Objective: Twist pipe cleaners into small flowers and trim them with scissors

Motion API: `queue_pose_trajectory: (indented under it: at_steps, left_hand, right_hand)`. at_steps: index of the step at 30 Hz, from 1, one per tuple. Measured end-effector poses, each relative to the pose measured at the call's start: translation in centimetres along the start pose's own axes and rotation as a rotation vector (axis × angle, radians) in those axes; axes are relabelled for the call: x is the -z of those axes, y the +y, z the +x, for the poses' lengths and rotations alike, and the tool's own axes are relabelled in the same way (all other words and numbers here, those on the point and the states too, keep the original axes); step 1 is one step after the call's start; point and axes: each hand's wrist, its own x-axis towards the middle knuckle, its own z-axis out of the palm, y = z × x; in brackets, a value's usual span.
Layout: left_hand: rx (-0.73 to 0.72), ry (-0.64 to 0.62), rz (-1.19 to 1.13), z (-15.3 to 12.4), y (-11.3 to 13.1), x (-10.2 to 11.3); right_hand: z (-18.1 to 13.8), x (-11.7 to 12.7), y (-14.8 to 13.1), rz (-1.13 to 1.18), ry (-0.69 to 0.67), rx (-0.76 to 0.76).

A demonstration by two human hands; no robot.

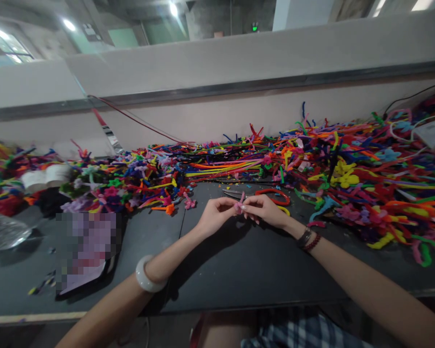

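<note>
Between my hands is a small pink pipe cleaner piece [239, 205], bent into a shape I cannot fully make out, with one end sticking up. My left hand [217, 212] pinches it from the left with thumb and forefinger. From the right, my right hand [264, 210] closes its fingertips on the same piece. Just behind the hands lie scissors with orange-red handles [277, 195], their blades pointing left and partly covered by my fingers. A yellow loop [284, 210] shows beside my right hand.
Colourful pipe cleaners [224, 166] and finished-looking fuzzy flowers [344, 174] are heaped along the back panel [239, 106]. A tablet or phone with a blurred screen [87, 256] leans at left, near a clear plastic container [5, 231]. A white box with cables [433, 131] sits far right.
</note>
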Motion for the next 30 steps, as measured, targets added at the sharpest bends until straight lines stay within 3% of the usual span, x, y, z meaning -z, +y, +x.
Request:
queue_pose_trajectory:
  at_steps: [5, 14, 30]
  left_hand:
    - [0.017, -0.056, -0.04, -0.1, 0.5, 0.0]
    - [0.021, -0.128, -0.071, -0.3, 0.6, -0.1]
    - [0.006, -0.105, -0.054, -0.3, 0.5, -0.3]
  right_hand:
    - [0.1, 0.8, 0.2, 0.07, -0.112, 0.008]
    - [0.2, 1.0, 0.2, 0.124, -0.105, -0.036]
    - [0.2, 1.0, 0.2, 0.142, -0.078, -0.052]
